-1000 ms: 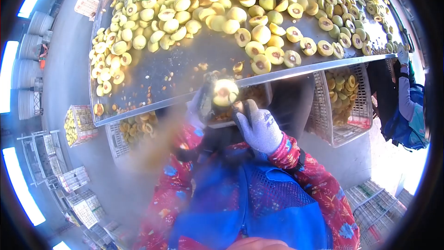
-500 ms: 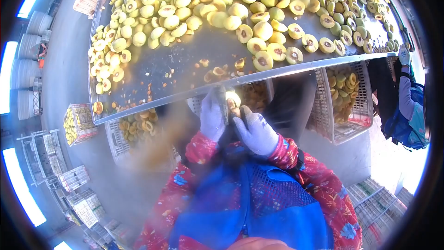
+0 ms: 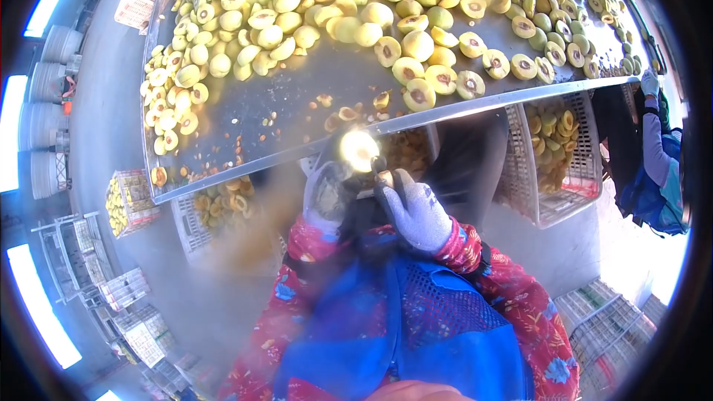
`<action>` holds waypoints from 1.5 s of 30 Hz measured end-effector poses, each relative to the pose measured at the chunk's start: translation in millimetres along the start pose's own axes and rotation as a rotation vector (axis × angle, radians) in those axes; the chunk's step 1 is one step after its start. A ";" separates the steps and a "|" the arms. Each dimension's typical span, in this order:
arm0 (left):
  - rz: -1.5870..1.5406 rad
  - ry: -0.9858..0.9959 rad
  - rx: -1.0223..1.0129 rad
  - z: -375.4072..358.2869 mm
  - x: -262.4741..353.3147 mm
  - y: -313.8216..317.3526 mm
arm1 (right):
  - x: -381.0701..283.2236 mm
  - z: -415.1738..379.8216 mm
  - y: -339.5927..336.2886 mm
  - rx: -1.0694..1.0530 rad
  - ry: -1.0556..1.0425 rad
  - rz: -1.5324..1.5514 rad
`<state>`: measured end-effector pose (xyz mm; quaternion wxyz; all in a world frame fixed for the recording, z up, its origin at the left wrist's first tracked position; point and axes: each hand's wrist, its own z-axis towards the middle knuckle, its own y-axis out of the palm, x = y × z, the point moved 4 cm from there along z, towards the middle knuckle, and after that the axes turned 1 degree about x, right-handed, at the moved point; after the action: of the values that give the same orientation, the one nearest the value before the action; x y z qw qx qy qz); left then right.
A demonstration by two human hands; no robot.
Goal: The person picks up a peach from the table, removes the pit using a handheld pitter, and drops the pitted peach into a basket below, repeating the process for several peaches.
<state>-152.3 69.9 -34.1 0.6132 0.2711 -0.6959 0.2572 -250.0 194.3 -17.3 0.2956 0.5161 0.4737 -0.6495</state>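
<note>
Both my hands wear pale, lavender-looking gloves and work at the near edge of a metal table (image 3: 297, 96). My left hand (image 3: 324, 194) is closed around a peach half (image 3: 359, 150), whose cut face glares almost white. In my right hand (image 3: 420, 214) the fingers wrap a small tool (image 3: 384, 176) with a brownish handle and dark tip, held right at the fruit. Yellow-green peach halves (image 3: 440, 79), many with brown pits, lie just beyond the table edge. Scraps and loose pits (image 3: 347, 113) are scattered nearby.
Below the table edge stand plastic crates: one with peach halves (image 3: 551, 150) at right, another (image 3: 194, 226) at left. A further fruit crate (image 3: 134, 204) is on the floor. A co-worker (image 3: 657, 156) stands at far right. Stacked crates (image 3: 605, 334) are behind me.
My left hand has shifted slightly left and down and turned, so the fruit's bright face now shows larger. My right hand stays close, the tool's dark tip now visible at the fruit.
</note>
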 end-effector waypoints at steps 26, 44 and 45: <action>-0.252 0.065 0.168 -7.2 0.0 33.2 | 13.0 -9.6 33.9 -0.586 0.912 2.134; 1.453 -0.347 0.383 -21.4 22.5 -196.1 | 55.3 2.0 16.7 -0.413 0.923 1.461; 1.429 -0.221 0.358 4.5 25.1 -195.5 | 59.8 4.4 21.8 -0.424 0.903 1.500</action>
<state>-22.5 -75.6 -4.7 0.1695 -0.1273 -0.7078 0.6738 -250.2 188.3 -80.9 0.5166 0.8303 0.1932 0.0800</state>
